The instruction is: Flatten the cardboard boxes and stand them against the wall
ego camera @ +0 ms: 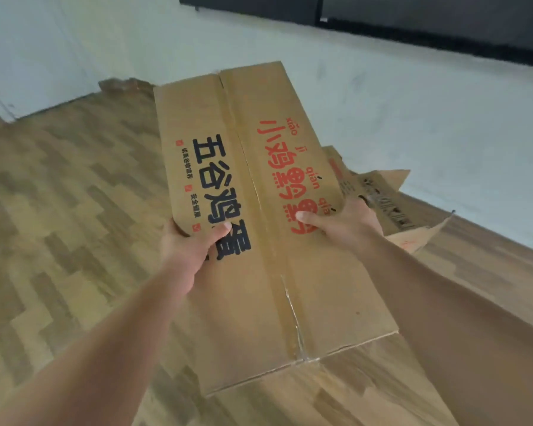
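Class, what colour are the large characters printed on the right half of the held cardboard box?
Red, on the cardboard box; seen in the head view.

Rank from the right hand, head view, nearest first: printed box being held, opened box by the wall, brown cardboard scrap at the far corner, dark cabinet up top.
From the right hand:
1. Printed box, gripped at its right edge, thumb on top.
2. Opened box, just behind the hand, on the floor by the wall.
3. Brown cardboard scrap, far left, at the wall's foot.
4. Dark cabinet, top right. Items 3 and 4 are too close to call.
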Available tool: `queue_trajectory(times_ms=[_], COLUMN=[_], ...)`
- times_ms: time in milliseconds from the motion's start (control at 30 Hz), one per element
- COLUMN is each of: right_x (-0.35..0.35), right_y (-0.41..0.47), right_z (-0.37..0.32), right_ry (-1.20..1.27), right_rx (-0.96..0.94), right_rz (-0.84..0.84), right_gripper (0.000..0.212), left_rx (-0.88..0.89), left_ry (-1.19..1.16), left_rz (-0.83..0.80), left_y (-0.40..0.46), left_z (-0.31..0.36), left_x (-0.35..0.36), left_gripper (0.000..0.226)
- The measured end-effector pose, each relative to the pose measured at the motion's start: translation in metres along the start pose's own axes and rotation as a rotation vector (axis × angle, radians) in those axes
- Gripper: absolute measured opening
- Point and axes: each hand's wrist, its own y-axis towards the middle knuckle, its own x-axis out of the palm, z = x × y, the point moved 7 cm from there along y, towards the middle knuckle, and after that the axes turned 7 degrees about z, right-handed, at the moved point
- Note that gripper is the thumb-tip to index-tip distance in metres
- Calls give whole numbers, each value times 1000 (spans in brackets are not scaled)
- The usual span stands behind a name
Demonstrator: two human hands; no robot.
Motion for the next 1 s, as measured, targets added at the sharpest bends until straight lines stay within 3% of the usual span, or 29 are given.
queue_trajectory(times_ms=[200,433,700,1000], right_x=[-177,-362,-555,-737], right_y=[-51,-125,-242,-385], right_z=[-60,-55,39,193], right_ry=[125,208,208,166], right_rx=[-27,-50,-16,121], right_rz=[231,441,677,910], right_gripper=[81,72,76,71], left_rx=[193,379,471,506], left_ry=[-19,-96,-143,-136], left_rz=[-169,-335,-543,-803], left_y=[-86,-227,-425,-661], left_z=[181,293,328,311], left_x=[26,80,164,283], left_gripper=[77,80,79,80])
